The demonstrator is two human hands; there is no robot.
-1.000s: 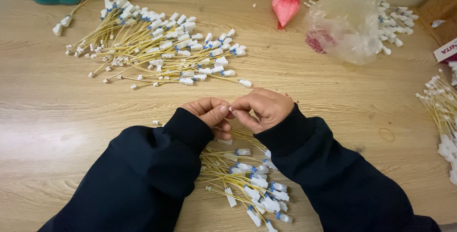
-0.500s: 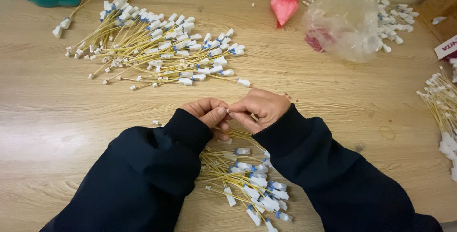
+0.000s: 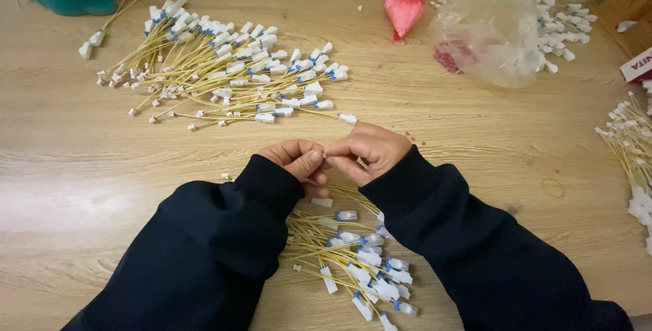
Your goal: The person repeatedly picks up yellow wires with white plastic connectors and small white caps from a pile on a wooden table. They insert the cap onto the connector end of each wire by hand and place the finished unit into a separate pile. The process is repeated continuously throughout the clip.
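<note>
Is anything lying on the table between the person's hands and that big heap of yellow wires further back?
Nothing visible does. A strip of bare pale wooden table separates the left hand and right hand from the far heap of thin yellow wires with white plastic connectors; only its stray white-ended wire reaches close.

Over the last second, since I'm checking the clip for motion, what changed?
Almost nothing: left hand and right hand remain pressed together, fingertips pinching something small, too hidden to identify. The fanned pile of yellow white-tipped wires, near pile and clear plastic bag stayed put.
</note>
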